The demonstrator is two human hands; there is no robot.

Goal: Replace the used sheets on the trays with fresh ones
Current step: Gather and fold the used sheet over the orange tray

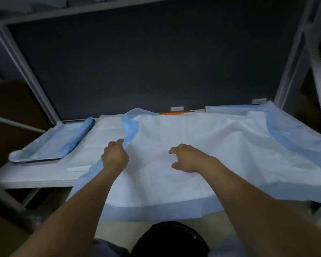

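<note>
A large white sheet with a blue border (202, 145) lies spread over the middle of the white shelf and hangs over its front edge. My left hand (115, 154) pinches the sheet's folded blue left edge. My right hand (187, 158) hovers on the sheet's middle with fingers loosely curled, holding nothing. At the far left a tray (35, 160) is wrapped in a blue sheet (54, 141). Another flat white sheet (100, 140) lies between that tray and the big sheet. An orange tray edge (174, 112) peeks out behind the big sheet.
A folded blue-white sheet (233, 109) lies at the back right. The white shelf (35, 177) has metal uprights on both sides (293, 71) and a dark back panel. A black bag (170, 238) sits below me on the floor. Brown boxes (11, 112) stand at the left.
</note>
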